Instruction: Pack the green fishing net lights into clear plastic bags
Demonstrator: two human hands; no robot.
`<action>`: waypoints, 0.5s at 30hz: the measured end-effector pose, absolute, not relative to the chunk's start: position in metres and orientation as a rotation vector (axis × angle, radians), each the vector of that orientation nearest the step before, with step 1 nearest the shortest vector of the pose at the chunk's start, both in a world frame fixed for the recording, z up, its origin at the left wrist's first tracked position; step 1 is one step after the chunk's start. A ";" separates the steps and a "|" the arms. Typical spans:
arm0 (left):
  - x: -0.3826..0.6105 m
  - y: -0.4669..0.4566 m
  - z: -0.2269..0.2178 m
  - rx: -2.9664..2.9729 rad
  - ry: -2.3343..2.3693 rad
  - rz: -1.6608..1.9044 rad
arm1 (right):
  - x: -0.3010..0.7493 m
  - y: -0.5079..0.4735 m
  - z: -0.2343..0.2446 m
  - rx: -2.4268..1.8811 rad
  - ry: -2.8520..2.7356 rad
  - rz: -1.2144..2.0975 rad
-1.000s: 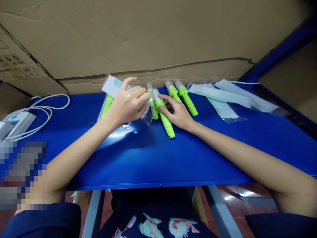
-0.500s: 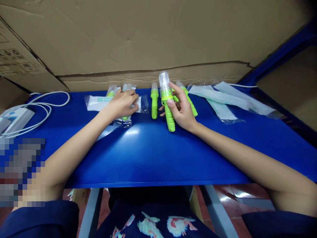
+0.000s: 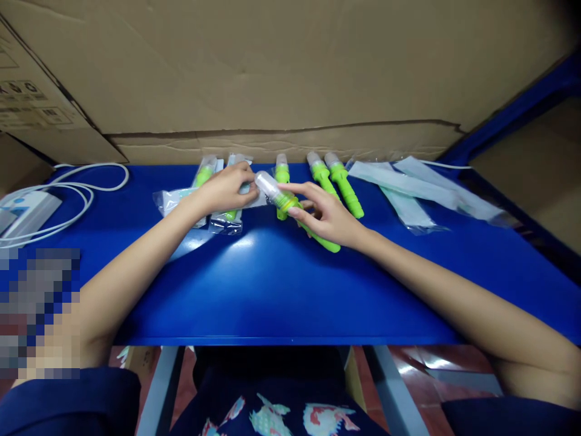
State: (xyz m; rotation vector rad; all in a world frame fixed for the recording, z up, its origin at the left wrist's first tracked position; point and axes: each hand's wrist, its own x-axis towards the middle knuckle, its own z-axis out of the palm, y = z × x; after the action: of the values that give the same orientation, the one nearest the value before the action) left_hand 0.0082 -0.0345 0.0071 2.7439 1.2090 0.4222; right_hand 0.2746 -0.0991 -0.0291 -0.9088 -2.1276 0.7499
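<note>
My right hand (image 3: 327, 217) grips a green torch (image 3: 290, 206) with a clear head, tilted with the head pointing left toward my left hand. My left hand (image 3: 226, 189) is closed on a clear plastic bag (image 3: 177, 197) that lies on the blue table (image 3: 281, 284). Under it lie bagged green torches (image 3: 204, 174). Three more loose green torches (image 3: 341, 178) lie in a row at the back of the table, just beyond my right hand.
A pile of empty clear bags (image 3: 417, 188) lies at the back right. A white device with a coiled white cable (image 3: 68, 194) sits at the far left. Cardboard sheets (image 3: 281, 79) wall off the back. A blue frame (image 3: 521, 91) runs along the right.
My right hand lifted a torch from the table, stood it upright, then tipped its head left toward my left hand. My left hand laid the bag down flat and stays on it.
</note>
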 end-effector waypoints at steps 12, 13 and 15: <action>0.011 -0.039 0.022 2.405 1.011 0.409 | 0.279 -0.090 -0.028 -1.060 -1.760 1.172; 0.015 -0.043 0.022 2.418 1.004 0.421 | 0.279 -0.089 -0.026 -1.041 -1.692 1.205; 0.023 -0.051 0.023 2.435 0.997 0.468 | 0.278 -0.087 -0.024 -1.000 -1.543 1.215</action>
State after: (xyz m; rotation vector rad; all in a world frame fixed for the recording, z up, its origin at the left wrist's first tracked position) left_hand 0.0234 -0.0510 0.0231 2.4351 0.9968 0.4680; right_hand 0.2784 -0.0867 -0.0239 -0.9995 -1.5426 1.2152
